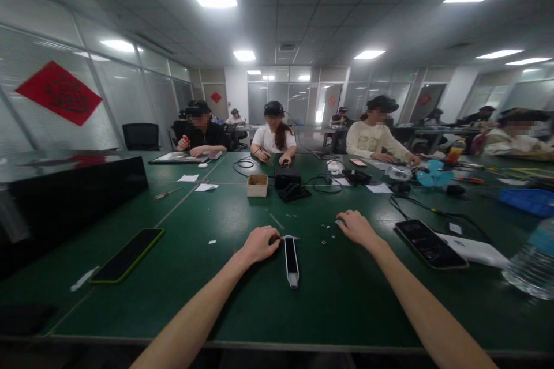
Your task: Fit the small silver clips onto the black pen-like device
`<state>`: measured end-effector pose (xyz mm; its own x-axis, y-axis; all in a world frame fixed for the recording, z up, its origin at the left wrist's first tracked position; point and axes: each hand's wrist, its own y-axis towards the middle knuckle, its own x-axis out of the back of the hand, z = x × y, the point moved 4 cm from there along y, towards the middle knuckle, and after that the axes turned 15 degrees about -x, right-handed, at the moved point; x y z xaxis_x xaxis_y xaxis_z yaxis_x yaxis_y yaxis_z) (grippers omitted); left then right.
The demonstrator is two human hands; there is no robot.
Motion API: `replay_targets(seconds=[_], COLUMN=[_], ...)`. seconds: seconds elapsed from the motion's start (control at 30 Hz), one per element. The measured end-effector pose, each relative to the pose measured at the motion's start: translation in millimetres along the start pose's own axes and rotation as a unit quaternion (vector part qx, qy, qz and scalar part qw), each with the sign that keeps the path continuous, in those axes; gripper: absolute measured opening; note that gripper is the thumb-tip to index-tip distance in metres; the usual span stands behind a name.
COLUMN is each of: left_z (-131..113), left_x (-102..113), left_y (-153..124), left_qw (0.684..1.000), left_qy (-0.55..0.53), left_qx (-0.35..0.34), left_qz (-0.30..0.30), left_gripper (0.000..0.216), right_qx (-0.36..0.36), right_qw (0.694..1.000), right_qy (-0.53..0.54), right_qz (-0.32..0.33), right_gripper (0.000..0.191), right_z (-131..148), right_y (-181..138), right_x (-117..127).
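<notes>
On the green table lies a narrow tool with a white frame, a long dark middle and a thin crosspiece at its far end (291, 259); I cannot tell its exact kind. The curled fingers of my left hand (261, 244) close at the left end of that crosspiece. To the right, my right hand (357, 229) rests low over the table, its thumb and fingertips pressed together around something too small to make out. Several tiny metal nuts (324, 242) are scattered just left of it. A thin clear strip (277, 221) lies beyond my left hand.
A green-edged phone (127, 256) is at left; a black phone (430, 243), white power bank (474, 249) and water bottle (532, 259) are at right. Farther back are a small box (257, 185), a screwdriver (168, 194), cables and a blue fan (434, 174). Several people sit opposite.
</notes>
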<state>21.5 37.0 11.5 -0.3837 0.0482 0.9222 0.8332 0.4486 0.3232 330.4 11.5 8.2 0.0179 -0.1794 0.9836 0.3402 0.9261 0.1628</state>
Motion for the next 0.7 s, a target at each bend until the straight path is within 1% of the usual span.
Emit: replay_targets(seconds=[0.1,0.2,0.4,0.5,0.57,0.63,0.7], left_z=[-0.4,-0.9,-1.0,-0.5,0.0,0.2,-0.5], left_x=[0.8,1.7,2.4,1.6,0.8,0.3,0.5], left_y=[0.0,-0.1,-1.0,-1.0,-0.8,-0.8,-0.9], left_qw=[1.0,1.0,1.0,1.0,1.0,1.0,1.0], left_qy=[-0.004,-0.008,-0.013,-0.014,-0.014,-0.014,-0.016], left_qx=[0.007,0.006,0.006,-0.001,-0.003,-0.002,0.002], left_qz=[0.004,0.003,-0.001,-0.005,-0.007,-0.007,-0.005], left_gripper=[0.017,0.016,0.015,0.015,0.015,0.015,0.015], right_qx=[-0.021,-0.013,-0.007,-0.001,0.009,0.03,0.061], right_qw=[0.999,0.999,1.0,1.0,0.997,0.99,0.978], right_qy=[-0.021,-0.028,-0.013,0.024,0.068,0.125,0.186], right_qz=[0.019,0.03,0.011,-0.014,-0.039,-0.061,-0.078], right_gripper=[0.029,0.027,0.024,0.023,0.022,0.022,0.02], right_z=[-10.1,-13.2,-13.4,-11.1,-5.5,5.6,22.5], right_y=[3.7,5.9,7.4,5.9,3.2,-2.1,-10.8], right_x=[-2.6,-6.4,-7.5,-1.5,4.0,9.3,14.5])
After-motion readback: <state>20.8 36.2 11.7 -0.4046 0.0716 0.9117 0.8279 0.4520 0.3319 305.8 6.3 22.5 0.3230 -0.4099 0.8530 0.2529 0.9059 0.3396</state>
